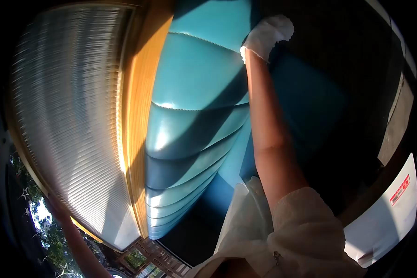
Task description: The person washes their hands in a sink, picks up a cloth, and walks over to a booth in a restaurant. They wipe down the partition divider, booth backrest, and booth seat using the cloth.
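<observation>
Head camera: nearest is a pale sleeve (pixel 306 222), from which the right arm (pixel 264 106) reaches straight out beside the teal seat (pixel 194 85), a padded back with stitched seams. At the arm's far end a white cloth (pixel 271 34) covers the right hand, by the edge of the padding; whether that hand clenches the cloth or lies flat under it I cannot tell, nor whether the cloth touches the teal. Wiping down the seat looks like the step in hand, to judge by that cloth. A next stroke would call for the cloth spread under the palm, pressed evenly and worked along the seams. Along the padding runs a wood frame (pixel 146 74), and past it ribbed glass (pixel 78 116). Left hand (pixel 55 207), blurred, is at the glass's lower edge, perhaps for support; I cannot tell whether it grasps anything. Farther off, trees (pixel 53 238) show beyond the glass
</observation>
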Motion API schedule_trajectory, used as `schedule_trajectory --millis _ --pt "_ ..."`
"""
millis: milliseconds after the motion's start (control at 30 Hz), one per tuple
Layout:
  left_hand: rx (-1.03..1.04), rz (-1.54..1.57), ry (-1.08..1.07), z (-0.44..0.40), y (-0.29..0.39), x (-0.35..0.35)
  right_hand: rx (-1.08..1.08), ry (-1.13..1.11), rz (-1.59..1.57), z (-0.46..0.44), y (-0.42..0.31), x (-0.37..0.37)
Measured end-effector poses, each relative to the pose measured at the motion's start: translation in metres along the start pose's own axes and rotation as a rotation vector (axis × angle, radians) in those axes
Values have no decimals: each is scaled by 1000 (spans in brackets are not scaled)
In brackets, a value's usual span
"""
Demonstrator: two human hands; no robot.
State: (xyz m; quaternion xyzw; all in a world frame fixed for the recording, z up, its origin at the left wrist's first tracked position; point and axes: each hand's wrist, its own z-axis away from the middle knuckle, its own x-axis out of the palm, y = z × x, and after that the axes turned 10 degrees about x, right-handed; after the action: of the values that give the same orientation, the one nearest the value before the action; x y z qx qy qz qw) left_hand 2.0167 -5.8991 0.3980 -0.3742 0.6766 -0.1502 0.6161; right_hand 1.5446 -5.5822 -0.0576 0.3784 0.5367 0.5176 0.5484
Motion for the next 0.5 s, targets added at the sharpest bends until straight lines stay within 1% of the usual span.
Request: schedule_trajectory --millis 33,100,133,167,233,267,300,333,367,400,433,500 --pt "121 -110 11 4 -9 2 -192 -30 166 -14 -3 11" --pt "368 -327 40 12 -18 7 -526 -82 1674 -47 -24 19" --pt "374 -326 36 12 -18 5 -663 -110 2435 -50 -29 22" --pt "320 -264 13 12 -17 8 -660 -113 2440 -43 -38 20" --pt "100 -47 -29 9 -12 7 -283 8 927 -1 -68 9" --pt "24 31 -35 7 -9 7 -90 60 171 26 -79 3" --pt "-30 89 -42 5 -5 7 32 61 -121 53 -81 -6" --pt "-62 132 -46 2 -1 7 93 76 -274 85 -78 -20" --pt "-81 163 -53 -3 7 8 126 99 -358 118 -72 -33" --pt "-100 207 -41 -8 16 8 148 146 -375 148 -64 -46" --pt "-120 252 -28 -13 26 8 158 208 -356 175 -57 -57" --pt "-205 415 -1 -17 41 4 179 322 -211 209 -45 -74"
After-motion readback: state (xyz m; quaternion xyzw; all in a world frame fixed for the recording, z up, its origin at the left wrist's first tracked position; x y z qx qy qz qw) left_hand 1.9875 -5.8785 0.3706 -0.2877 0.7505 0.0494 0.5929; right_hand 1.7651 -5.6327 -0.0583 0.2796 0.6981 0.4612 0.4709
